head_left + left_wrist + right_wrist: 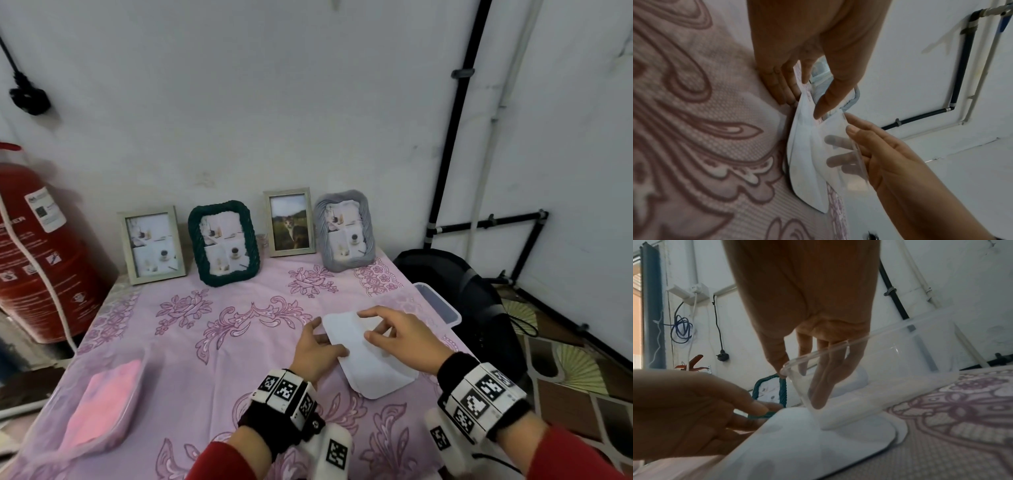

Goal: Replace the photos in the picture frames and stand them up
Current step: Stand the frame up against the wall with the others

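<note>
Four picture frames stand along the wall: a beige frame [150, 245], a dark green rope frame [224, 243], a beige frame with a cat photo [289, 222] and a grey frame [344, 231]. A white rounded sheet [373, 370] lies on the pink cloth before me. My left hand [325, 339] pinches its left edge between thumb and fingers, as the left wrist view shows on the white sheet [803, 154]. My right hand [370, 325] holds a clear pane [869, 369] tilted up off the sheet, thumb at one corner and fingers behind it.
The table wears a pink flowered cloth [205, 342]. A clear box with something pink [102, 407] sits at the front left, and a clear plastic tub [438, 305] at the right edge. A red extinguisher [41, 246] stands left. A black bag [462, 291] lies to the right.
</note>
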{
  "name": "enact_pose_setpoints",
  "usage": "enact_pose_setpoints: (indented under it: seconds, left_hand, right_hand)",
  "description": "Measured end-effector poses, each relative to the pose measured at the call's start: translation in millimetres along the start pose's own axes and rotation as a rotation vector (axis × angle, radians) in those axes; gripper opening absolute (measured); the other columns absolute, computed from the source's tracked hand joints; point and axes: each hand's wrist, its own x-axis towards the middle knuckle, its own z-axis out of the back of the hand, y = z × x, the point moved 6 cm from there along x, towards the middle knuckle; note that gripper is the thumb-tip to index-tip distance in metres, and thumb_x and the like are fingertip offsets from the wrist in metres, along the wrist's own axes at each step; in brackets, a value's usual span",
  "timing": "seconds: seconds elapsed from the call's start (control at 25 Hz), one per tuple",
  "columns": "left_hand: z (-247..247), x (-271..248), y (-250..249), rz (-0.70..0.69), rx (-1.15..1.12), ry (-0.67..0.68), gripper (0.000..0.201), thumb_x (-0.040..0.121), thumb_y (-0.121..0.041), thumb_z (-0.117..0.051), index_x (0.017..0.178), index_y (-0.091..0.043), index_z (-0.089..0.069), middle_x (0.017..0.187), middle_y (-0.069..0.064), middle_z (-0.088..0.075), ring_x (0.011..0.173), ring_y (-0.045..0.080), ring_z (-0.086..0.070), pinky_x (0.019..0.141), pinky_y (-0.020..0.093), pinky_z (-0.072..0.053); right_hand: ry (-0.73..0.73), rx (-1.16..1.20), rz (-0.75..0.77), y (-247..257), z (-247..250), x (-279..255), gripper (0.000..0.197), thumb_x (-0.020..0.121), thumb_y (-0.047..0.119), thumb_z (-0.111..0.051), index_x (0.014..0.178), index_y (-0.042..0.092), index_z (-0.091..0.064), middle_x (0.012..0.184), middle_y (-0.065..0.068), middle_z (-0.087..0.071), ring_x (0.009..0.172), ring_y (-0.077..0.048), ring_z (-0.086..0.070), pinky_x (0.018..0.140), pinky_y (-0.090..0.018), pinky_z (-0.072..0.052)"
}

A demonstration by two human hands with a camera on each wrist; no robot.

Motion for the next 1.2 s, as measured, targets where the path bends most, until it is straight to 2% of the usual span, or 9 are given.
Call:
enact_pose_setpoints:
  seconds: [0.12,0.24,0.4,0.52,0.64,0.72,0.84,0.96,1.2]
  left_hand:
    - [-6.4,-0.5,-3.0,-0.057,-0.023,-0.011,0.086,0.071,0.014,-0.064,0.141,-0.018,-0.025,0.095,0.008,-0.052,0.096,0.028,-0.057,0.086,0.038,-0.051]
    - [-7.7,-1.4,2.2,-0.051,-0.07,-0.07,0.09,0.072,0.017,-0.061,0.145,-0.016,-0.02,0.114,0.018,-0.051,0.108,0.035,-0.057,0.094,0.046,-0.049]
    - [-13.3,-1.8,3.1,-0.014,-0.185,-0.023,0.082,0.077,0.019,-0.056,0.144,-0.011,-0.019,0.107,0.021,-0.055,0.089,0.03,-0.058,0.072,0.038,-0.05]
    - [-15.3,-2.1,0.2,-0.061,-0.191,0.028,0.088,0.077,0.021,-0.054,0.145,-0.02,-0.016,0.11,0.018,-0.056,0.094,0.029,-0.058,0.082,0.042,-0.05]
    - [-20.4,-9.1,-2.4,-0.184,-0.1,0.079,0.096,0.076,0.022,-0.056,0.146,-0.026,-0.011,0.105,0.0,-0.054,0.089,0.01,-0.06,0.076,0.028,-0.054]
    - [-21.3,-10.7,1.2,-0.198,-0.113,0.078,0.096,0.075,0.025,-0.054,0.146,-0.023,-0.011,0.112,0.0,-0.053,0.096,0.006,-0.058,0.073,0.022,-0.056]
    - [-11.0,-11.1,-0.9,-0.217,-0.132,0.024,0.098,0.067,0.022,-0.059,0.144,-0.022,-0.016,0.13,0.014,-0.047,0.118,0.025,-0.05,0.097,0.046,-0.048]
    - [5.6,-7.7,-10.0,-0.239,-0.125,-0.012,0.096,0.065,0.018,-0.058,0.144,-0.021,-0.02,0.123,0.014,-0.049,0.119,0.031,-0.048,0.1,0.054,-0.042]
    - [49.9,-8.4,-35.2,-0.31,-0.012,-0.076,0.088,0.073,0.023,-0.051,0.143,-0.024,-0.024,0.116,0.008,-0.05,0.112,0.022,-0.048,0.084,0.032,-0.047]
  right_hand:
    - [-0.007,0.03,-0.005,-0.9,0.5,-0.2,0.033,0.087,0.033,-0.061,0.119,0.037,-0.056,0.09,0.004,-0.066,0.069,-0.007,-0.056,0.074,-0.026,-0.045]
    - [-0.014,0.033,-0.001,-1.5,0.5,0.3,0.032,0.087,0.033,-0.061,0.119,0.038,-0.056,0.088,0.005,-0.065,0.067,-0.003,-0.054,0.073,-0.025,-0.044]
    - [-0.029,0.037,-0.002,-3.9,0.6,2.6,0.031,0.087,0.033,-0.062,0.117,0.039,-0.056,0.086,0.007,-0.065,0.064,0.002,-0.051,0.07,-0.022,-0.043]
    - [-0.04,0.075,-0.004,-6.4,-0.1,3.5,0.032,0.086,0.032,-0.064,0.116,0.039,-0.057,0.084,0.008,-0.065,0.064,0.001,-0.051,0.072,-0.023,-0.043]
    - [-0.06,0.125,-0.005,-8.5,0.7,3.9,0.033,0.085,0.032,-0.065,0.117,0.04,-0.058,0.082,0.01,-0.064,0.062,0.002,-0.05,0.07,-0.022,-0.042]
    - [-0.061,0.123,-0.006,-9.5,0.4,3.7,0.034,0.085,0.032,-0.064,0.117,0.04,-0.058,0.082,0.01,-0.063,0.062,0.001,-0.05,0.071,-0.023,-0.042]
    - [-0.057,0.121,-0.008,-9.1,-0.5,3.3,0.033,0.086,0.033,-0.063,0.117,0.041,-0.057,0.082,0.01,-0.063,0.063,0.001,-0.049,0.074,-0.026,-0.043]
    - [-0.064,0.146,-0.012,-8.9,-0.1,3.6,0.033,0.085,0.032,-0.064,0.117,0.038,-0.058,0.082,0.009,-0.063,0.063,0.0,-0.049,0.074,-0.026,-0.043]
    - [-0.058,0.1,0.002,-2.6,-1.1,4.2,0.036,0.085,0.027,-0.065,0.12,0.03,-0.058,0.085,0.011,-0.063,0.063,-0.001,-0.049,0.073,-0.022,-0.044]
